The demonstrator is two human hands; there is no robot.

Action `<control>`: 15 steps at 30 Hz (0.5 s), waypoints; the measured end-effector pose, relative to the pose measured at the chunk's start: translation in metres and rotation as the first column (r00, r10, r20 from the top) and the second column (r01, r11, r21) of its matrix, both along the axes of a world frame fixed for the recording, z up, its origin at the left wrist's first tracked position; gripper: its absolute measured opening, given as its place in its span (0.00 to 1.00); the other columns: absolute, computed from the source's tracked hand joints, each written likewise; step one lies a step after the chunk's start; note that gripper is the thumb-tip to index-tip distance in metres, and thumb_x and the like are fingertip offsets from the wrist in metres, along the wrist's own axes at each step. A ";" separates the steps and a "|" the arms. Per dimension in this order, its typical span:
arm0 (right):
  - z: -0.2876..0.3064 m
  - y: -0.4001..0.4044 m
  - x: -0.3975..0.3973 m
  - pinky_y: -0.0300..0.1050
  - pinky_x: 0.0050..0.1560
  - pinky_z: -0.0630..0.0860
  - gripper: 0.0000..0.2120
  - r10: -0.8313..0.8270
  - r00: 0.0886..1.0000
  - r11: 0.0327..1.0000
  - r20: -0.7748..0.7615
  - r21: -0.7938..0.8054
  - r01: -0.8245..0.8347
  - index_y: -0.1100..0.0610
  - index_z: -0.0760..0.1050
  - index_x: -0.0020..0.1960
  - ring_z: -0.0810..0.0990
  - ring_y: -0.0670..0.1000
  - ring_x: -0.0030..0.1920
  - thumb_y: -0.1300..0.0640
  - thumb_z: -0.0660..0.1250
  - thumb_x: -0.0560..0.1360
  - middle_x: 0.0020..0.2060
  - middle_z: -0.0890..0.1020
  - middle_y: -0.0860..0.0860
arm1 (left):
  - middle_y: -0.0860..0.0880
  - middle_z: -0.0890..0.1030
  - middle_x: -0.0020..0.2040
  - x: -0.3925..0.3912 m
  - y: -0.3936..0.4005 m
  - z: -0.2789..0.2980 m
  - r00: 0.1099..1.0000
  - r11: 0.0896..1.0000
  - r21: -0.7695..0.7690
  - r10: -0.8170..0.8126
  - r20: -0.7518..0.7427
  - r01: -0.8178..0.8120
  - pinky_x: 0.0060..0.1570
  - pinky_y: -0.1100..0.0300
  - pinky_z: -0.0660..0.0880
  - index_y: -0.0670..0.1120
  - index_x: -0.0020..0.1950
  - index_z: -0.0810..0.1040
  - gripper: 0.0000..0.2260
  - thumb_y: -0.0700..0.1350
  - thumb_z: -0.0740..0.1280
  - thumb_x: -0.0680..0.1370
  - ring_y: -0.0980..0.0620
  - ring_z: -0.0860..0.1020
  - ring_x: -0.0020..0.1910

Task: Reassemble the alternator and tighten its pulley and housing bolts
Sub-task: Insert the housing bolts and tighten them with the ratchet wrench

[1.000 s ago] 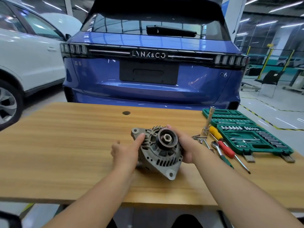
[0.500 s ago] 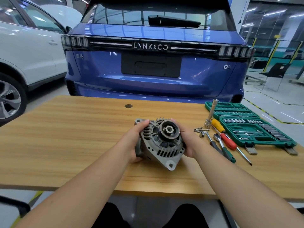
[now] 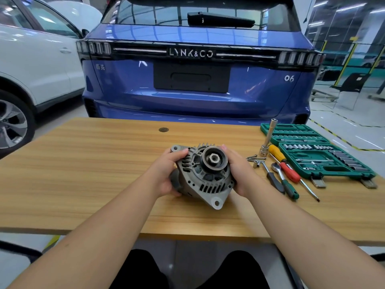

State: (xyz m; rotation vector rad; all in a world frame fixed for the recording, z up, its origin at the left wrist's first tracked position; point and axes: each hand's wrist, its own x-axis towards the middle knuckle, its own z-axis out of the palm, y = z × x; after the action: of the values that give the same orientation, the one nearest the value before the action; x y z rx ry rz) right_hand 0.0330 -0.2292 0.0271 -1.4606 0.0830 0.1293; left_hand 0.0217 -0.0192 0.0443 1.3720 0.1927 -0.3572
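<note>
1. A blue car (image 3: 193, 80) stands tail-on behind the work area, its badge reading "LYNK&CO" and "06"; a white car (image 3: 35, 65) is parked to its left.
2. The wooden bench (image 3: 83, 174) runs across the view in front of the blue car, with a small round hole (image 3: 163, 129) near its far edge.
3. An open green socket case (image 3: 318, 155) lies at the right end of the bench, rows of sockets seated in both halves.
4. The alternator (image 3: 203, 176) sits near the middle of the bench, tilted so that its pulley face looks up toward the camera — whether its underside touches the wood cannot be told.
5. The left hand (image 3: 166, 172) grips the alternator's left side, fingers (image 3: 181, 153) curled over the top of the housing beside a mounting ear.
6. The right hand (image 3: 239, 174) holds the opposite side, its fingers wrapped round the housing edge, close against the pulley (image 3: 213, 159).
7. Just left of the case lie loose tools: a screwdriver (image 3: 286, 166) with a yellow-and-red handle, a ratchet (image 3: 284, 180) with a green grip, and a dark-handled driver (image 3: 273, 178).
8. A socket extension (image 3: 268, 136) stands upright near the case's corner.
9. A few bolts (image 3: 253, 157) lie between the right hand and the tools — touching neither hand.
10. A hex nut (image 3: 213, 158) sits at the pulley's centre.
</note>
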 end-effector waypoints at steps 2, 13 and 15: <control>0.001 -0.001 0.000 0.59 0.60 0.79 0.21 0.021 1.000 1.000 -0.019 -0.008 -0.021 0.50 0.80 0.63 0.85 0.57 0.55 0.37 0.61 0.81 0.54 0.86 0.54 | 0.49 0.84 0.59 0.001 0.005 0.003 0.999 0.998 0.054 -0.032 0.005 0.032 0.58 0.19 0.67 0.57 0.62 0.77 0.11 0.55 0.71 0.80 0.40 0.80 0.57; -0.008 -0.017 0.004 0.52 0.55 0.78 0.29 0.252 0.955 0.967 -0.156 0.080 -0.242 0.56 0.86 0.53 0.85 0.57 0.56 0.37 0.79 0.59 0.58 0.85 0.58 | 0.43 0.77 0.65 0.000 0.010 -0.002 0.990 0.978 0.207 -0.003 -0.141 0.032 0.67 0.35 0.71 0.53 0.67 0.74 0.37 0.68 0.78 0.65 0.40 0.77 0.59; -0.008 -0.016 0.003 0.54 0.56 0.79 0.25 0.253 0.959 0.967 -0.125 0.064 -0.247 0.53 0.87 0.51 0.85 0.57 0.56 0.38 0.76 0.62 0.58 0.85 0.58 | 0.40 0.74 0.69 0.001 0.014 0.000 0.990 0.972 0.228 -0.015 -0.142 0.047 0.69 0.35 0.70 0.50 0.71 0.73 0.43 0.68 0.79 0.62 0.38 0.75 0.63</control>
State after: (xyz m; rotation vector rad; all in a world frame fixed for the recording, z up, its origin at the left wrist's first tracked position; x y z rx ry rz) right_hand 0.0363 -0.2457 0.0188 -1.4091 0.0022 0.4319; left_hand 0.0228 -0.0052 0.0440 1.5824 0.3368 -0.4687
